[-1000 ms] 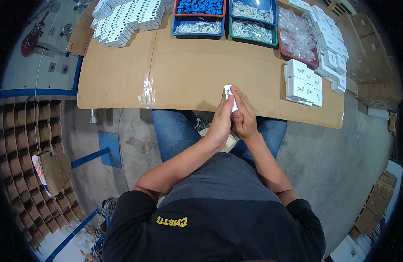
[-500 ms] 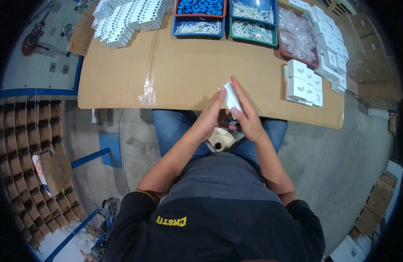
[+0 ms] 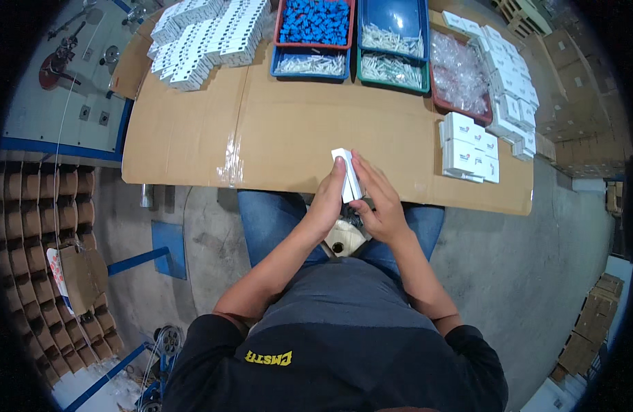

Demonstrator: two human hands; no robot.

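The small white box [image 3: 346,176], held over the near edge of the cardboard table [image 3: 289,130], looks light and easy to crush, so the left hand [image 3: 328,200] and right hand [image 3: 375,204] pinch its sides with pressed fingertips.

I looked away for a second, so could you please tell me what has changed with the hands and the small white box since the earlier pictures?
The small white box stays pinched between the left hand and right hand at the near table edge, but it has been turned: first upright, then broad face up, now edge-on and tilted. The stacked boxes and trays have not moved.
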